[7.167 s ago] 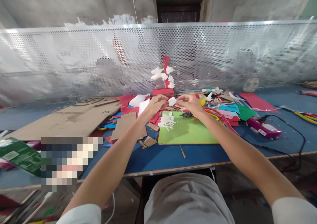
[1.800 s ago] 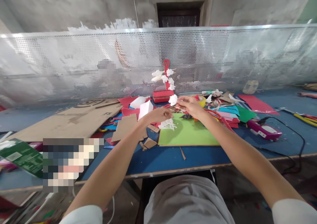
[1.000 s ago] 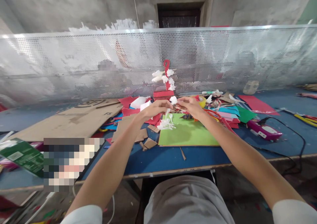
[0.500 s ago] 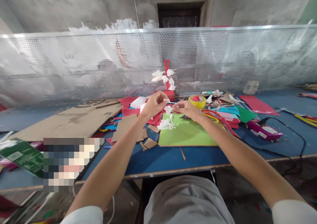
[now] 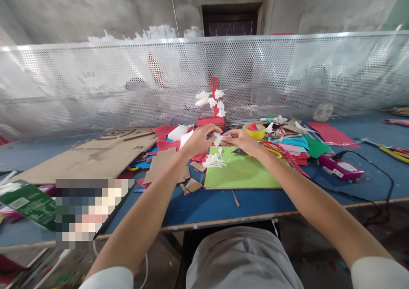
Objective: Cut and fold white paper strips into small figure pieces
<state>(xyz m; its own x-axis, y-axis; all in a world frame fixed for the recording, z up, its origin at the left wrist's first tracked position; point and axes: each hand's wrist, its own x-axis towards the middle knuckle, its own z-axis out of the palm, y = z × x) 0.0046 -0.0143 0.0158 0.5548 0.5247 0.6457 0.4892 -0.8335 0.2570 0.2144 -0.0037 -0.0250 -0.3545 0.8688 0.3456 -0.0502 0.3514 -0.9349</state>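
Observation:
Both my hands meet above the far edge of a green paper sheet (image 5: 243, 172). My left hand (image 5: 198, 139) and my right hand (image 5: 240, 139) pinch a small white paper flower (image 5: 218, 139) between their fingertips. A heap of white paper flowers on thin stems (image 5: 213, 161) lies on the green sheet just below my hands. Behind them stands a red paper stand (image 5: 214, 106) with several white flowers stuck to it.
Brown cardboard (image 5: 92, 153) covers the left of the blue table (image 5: 204, 204). Red, blue and green paper scraps, a yellow tape roll (image 5: 254, 131) and red scissors (image 5: 281, 149) lie right of my hands. A pink glue gun (image 5: 340, 167) with a black cord sits further right. A perforated metal screen (image 5: 96, 84) closes the back.
My left hand dipped to the flower heap, then rose to meet my right hand. Both hands shifted slightly left and now pinch the white flower together, uncovering the tape roll.

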